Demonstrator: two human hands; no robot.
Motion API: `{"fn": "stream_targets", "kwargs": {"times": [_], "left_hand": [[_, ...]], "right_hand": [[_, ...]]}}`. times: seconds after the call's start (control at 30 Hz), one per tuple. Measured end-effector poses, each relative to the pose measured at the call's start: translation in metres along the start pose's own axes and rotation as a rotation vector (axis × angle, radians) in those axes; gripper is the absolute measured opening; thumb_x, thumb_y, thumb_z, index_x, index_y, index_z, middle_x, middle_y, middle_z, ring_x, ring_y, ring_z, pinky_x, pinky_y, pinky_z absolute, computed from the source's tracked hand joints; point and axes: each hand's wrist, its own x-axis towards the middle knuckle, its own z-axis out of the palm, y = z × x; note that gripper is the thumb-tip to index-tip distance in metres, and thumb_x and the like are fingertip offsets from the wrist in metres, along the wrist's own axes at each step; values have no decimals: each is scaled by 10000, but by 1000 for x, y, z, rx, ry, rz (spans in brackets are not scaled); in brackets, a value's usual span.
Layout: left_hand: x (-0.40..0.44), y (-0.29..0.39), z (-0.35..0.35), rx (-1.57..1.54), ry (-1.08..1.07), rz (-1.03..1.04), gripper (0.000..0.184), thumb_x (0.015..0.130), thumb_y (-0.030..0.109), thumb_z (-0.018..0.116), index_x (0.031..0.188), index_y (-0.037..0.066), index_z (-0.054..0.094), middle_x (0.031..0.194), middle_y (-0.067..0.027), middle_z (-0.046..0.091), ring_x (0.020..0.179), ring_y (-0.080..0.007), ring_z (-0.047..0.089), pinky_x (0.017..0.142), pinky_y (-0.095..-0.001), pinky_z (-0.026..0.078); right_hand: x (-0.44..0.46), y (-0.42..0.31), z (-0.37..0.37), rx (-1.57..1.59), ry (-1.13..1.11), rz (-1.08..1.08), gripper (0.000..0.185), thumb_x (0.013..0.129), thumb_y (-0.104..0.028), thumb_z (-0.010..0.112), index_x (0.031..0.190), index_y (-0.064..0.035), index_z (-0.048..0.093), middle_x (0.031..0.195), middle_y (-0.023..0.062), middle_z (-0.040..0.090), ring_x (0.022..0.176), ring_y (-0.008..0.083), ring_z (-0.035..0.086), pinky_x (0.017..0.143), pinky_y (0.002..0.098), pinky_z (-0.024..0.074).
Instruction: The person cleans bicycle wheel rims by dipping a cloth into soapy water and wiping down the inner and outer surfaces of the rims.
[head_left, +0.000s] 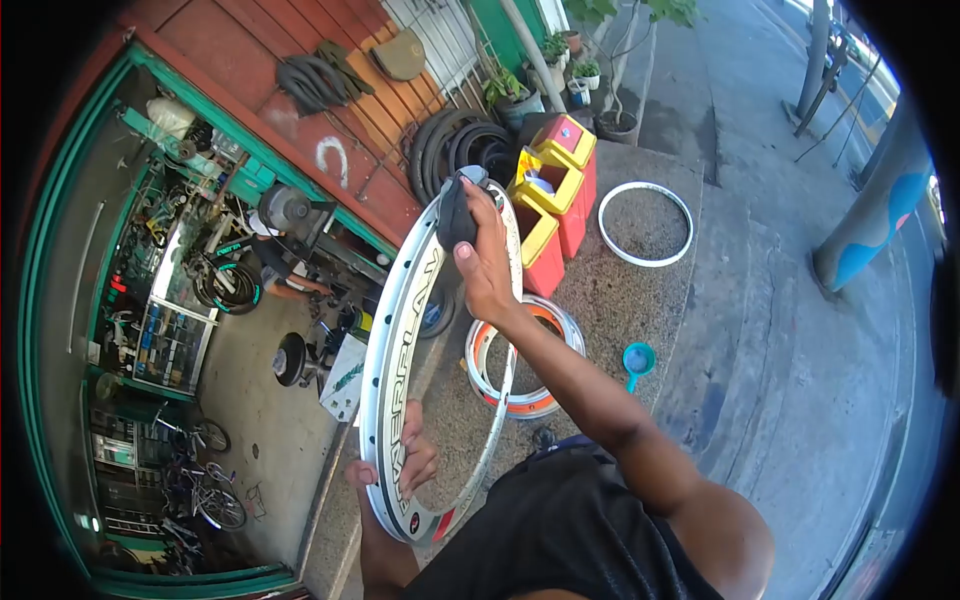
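Note:
A white bicycle rim (392, 345) with dark lettering is held upright in front of my body. At its lower left, my left hand (408, 462) grips it, with the thumb outside and the fingers through the opening. My right hand (482, 250) is at the top of the rim, pressing a dark cloth (456, 215) against it. Behind the rim, a stack of white and orange rims (535, 405) lies on the pebbled ground, and a single white rim (683, 205) lies farther right.
Red and yellow bins (574, 200) stand beyond the rim, beside black tires (430, 150). A teal dipper (638, 358) lies on the ground at right. Inside the shop at left are bicycles (222, 508) and a crouching person (275, 262). A painted pole (865, 235) rises at right.

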Motion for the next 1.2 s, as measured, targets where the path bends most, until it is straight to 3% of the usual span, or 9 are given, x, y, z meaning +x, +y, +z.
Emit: {"fn": "stream_targets", "kwargs": {"times": [0.13,0.27,0.37,0.47,0.57,0.73,0.9,1.0,1.2], "left_hand": [[-10,7,13,-58,-126,119,763,628,282,822,1196,-16,410,909,-69,455,458,-143,492,414,-252,406],[-16,8,8,-81,-256,167,874,631,298,810,1325,-32,392,963,-91,451,468,-148,489,415,-259,406],[-16,8,12,-68,-242,211,848,644,319,797,1303,-34,398,982,-95,450,452,-150,490,405,-256,393],[-6,20,11,-4,-483,162,753,662,365,775,1190,-34,416,884,-112,503,415,-153,485,389,-250,385],[-12,23,17,0,-299,229,646,656,400,780,1030,26,410,530,-76,473,389,-151,480,379,-242,356],[4,21,16,23,-509,180,725,640,391,809,1139,17,441,648,-81,498,395,-145,480,361,-257,359],[34,24,1,25,-622,238,853,682,336,796,1363,14,394,913,-88,480,421,-166,498,393,-273,357],[29,29,11,21,-437,297,667,697,346,780,1151,29,409,742,-97,519,421,-186,508,404,-282,330],[24,30,22,14,-458,269,624,685,359,783,1069,47,403,630,-101,552,438,-199,549,387,-268,330]], "right_hand": [[32,57,6,-57,179,76,549,1060,-395,472,1437,4,481,1510,233,479,1390,398,445,1172,476,306],[57,137,-4,-85,368,399,454,1075,-400,478,1268,-12,616,1054,230,714,1008,384,680,917,426,487],[85,146,-20,-79,149,508,474,1050,-419,498,1142,16,663,968,262,700,983,390,690,892,423,491],[95,142,-22,20,24,348,501,1008,-456,550,1180,3,655,980,251,711,960,394,696,911,420,495],[93,104,-19,-107,-109,92,765,834,-437,760,1398,2,486,1322,254,591,1194,427,588,1059,452,441],[111,66,0,-252,-82,-164,786,747,-130,715,1448,33,398,1460,265,466,1366,455,443,1176,499,332],[107,-48,30,25,-211,-333,658,1014,-293,472,1568,32,330,1621,257,346,1517,437,302,1251,505,186],[77,-104,40,84,-377,-499,639,1104,-436,328,1557,11,396,1615,195,402,1525,391,314,1242,552,159],[137,-65,50,95,-209,-329,486,1096,-415,414,1395,-102,635,1457,171,600,1434,367,476,1223,580,209]]}}
